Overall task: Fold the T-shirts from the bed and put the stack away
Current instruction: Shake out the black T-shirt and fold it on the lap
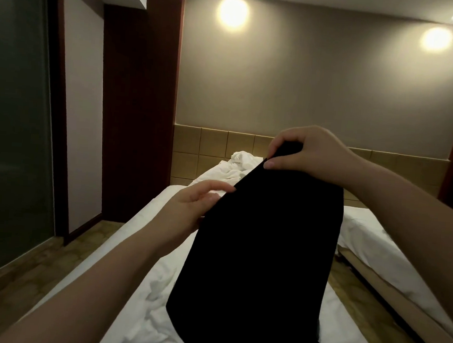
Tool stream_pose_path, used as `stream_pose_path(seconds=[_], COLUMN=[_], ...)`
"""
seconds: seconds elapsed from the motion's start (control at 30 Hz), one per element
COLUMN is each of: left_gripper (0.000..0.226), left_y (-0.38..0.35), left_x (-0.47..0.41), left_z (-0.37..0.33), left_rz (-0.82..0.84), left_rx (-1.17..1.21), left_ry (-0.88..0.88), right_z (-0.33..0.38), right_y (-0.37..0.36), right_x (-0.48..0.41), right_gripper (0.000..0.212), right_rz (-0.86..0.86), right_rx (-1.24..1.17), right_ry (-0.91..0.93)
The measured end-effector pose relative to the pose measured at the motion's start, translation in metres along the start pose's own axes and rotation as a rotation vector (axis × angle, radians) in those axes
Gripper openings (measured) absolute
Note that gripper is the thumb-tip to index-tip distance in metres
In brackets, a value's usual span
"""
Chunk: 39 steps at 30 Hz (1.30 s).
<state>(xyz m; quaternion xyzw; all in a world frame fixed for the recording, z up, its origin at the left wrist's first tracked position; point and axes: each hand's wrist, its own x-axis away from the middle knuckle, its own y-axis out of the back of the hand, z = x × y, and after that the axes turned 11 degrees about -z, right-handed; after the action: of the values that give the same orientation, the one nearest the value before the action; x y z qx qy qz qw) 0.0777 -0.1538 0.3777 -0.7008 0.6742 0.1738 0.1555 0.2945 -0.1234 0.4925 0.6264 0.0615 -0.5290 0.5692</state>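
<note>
A black T-shirt hangs in the air over the middle of the bed - its bottom end drops down to the near edge. The right hand pinches the top edge of the shirt between thumb and curled fingers. The left hand is lower, at the shirt's left edge - its fingers are straight and close together, tips on the cloth. I cannot tell if its thumb pinches. Some crumpled white cloth lies by the bed's left edge.
</note>
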Motion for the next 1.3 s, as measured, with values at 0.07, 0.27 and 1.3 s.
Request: stream_pose_path(seconds=[0.07,0.27,1.3], left_gripper=[0.035,0.030,0.020], left_y=[0.002,0.005,-0.063], left_x=[0.002,0.006,0.035], left_z=[0.000,0.003,0.055], left_rz=[0.043,0.306,-0.121], left_rx=[0.156,0.365,-0.259], left_ry=[0.104,0.207,-0.184], right_z=[0.000,0.003,-0.010], right_y=[0.000,-0.004,-0.012], right_x=[0.001,0.004,0.029], right_gripper=[0.011,0.009,0.008], right_rz=[0.016,0.026,0.210], right_rx=[-0.014,-0.027,-0.203], right_ry=[-0.011,0.000,-0.157])
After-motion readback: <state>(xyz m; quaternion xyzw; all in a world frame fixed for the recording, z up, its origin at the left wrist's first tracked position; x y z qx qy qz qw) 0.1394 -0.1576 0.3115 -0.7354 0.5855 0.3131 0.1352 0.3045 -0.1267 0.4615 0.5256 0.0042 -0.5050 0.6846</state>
